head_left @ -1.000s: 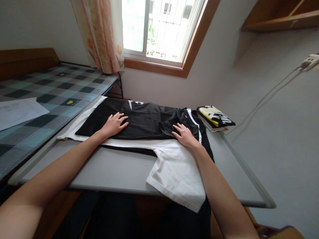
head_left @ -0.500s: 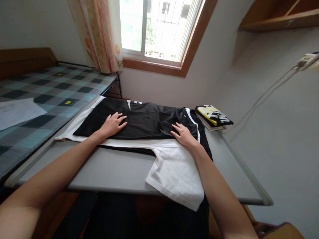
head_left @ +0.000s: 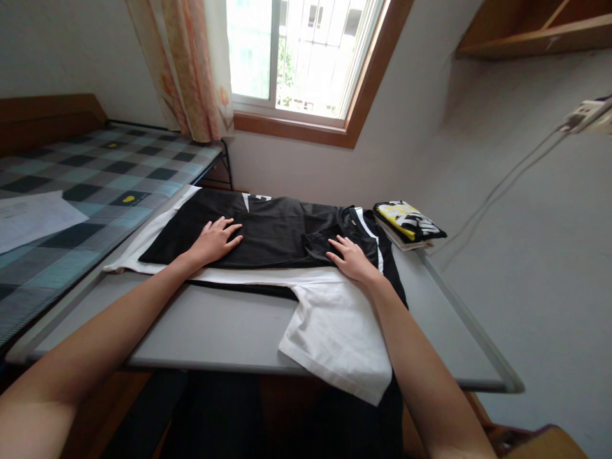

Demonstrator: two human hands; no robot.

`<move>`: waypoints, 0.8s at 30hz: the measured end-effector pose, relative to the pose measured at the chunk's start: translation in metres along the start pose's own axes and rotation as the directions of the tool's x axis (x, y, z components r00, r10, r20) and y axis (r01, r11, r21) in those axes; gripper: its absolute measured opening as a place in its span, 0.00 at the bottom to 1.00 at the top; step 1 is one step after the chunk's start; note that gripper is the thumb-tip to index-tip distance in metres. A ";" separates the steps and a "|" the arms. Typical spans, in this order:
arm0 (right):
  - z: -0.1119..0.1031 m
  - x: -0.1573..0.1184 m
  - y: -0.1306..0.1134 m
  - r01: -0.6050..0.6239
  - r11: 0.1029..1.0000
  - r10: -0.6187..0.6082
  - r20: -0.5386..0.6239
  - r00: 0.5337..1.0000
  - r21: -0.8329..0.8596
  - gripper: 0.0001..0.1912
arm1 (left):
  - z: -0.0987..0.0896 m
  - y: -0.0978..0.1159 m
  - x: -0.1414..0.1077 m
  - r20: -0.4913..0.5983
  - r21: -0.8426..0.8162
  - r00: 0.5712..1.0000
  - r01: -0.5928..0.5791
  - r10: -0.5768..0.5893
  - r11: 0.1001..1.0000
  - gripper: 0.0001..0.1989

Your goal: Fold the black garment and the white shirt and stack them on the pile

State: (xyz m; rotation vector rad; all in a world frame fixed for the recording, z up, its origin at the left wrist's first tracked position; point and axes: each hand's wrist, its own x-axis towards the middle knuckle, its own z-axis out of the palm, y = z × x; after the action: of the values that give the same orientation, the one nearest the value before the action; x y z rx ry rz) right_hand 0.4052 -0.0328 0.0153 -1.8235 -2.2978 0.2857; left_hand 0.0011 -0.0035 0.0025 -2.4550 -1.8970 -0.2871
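Observation:
A black T-shirt (head_left: 272, 233) with a white print near its far edge lies folded lengthwise on the table. Beneath it is a white T-shirt (head_left: 337, 331), whose sleeve hangs over the table's front edge; more black cloth shows under the white one. My left hand (head_left: 217, 240) lies flat on the left part of the black T-shirt, fingers spread. On the right, near the collar, my right hand (head_left: 351, 258) rests with its fingers apart on the near edge of the black cloth. Neither hand grips anything.
A stack of folded clothes (head_left: 408, 223) with a yellow, white and black top piece sits at the back right of the grey table (head_left: 215, 328). To the left stands a bed with a checked mattress (head_left: 157, 150) and paper sheets (head_left: 36, 220). A cable (head_left: 497, 191) runs along the wall.
Both hands stay in place on the black T-shirt. The view has shifted very slightly; the clothes lie as before.

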 end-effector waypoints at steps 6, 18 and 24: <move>0.002 0.001 0.004 0.017 1.000 -0.017 -0.008 1.000 0.004 0.29 | 0.000 0.000 0.000 -0.004 0.003 1.000 -0.002 0.002 1.000 0.28; 0.001 0.001 0.004 0.007 1.000 -0.007 0.008 1.000 0.006 0.30 | 0.000 0.000 0.001 0.007 0.001 1.000 0.006 -0.006 1.000 0.28; 0.001 0.001 0.004 0.018 1.000 -0.018 0.001 1.000 -0.003 0.30 | -0.002 0.002 0.000 0.010 -0.004 1.000 0.008 -0.008 1.000 0.28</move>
State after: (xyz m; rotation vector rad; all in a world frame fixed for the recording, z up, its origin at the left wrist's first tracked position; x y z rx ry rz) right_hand 0.4085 -0.0314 0.0133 -1.8032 -2.3152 0.2812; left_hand 0.0022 -0.0047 0.0048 -2.4567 -1.9121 -0.2789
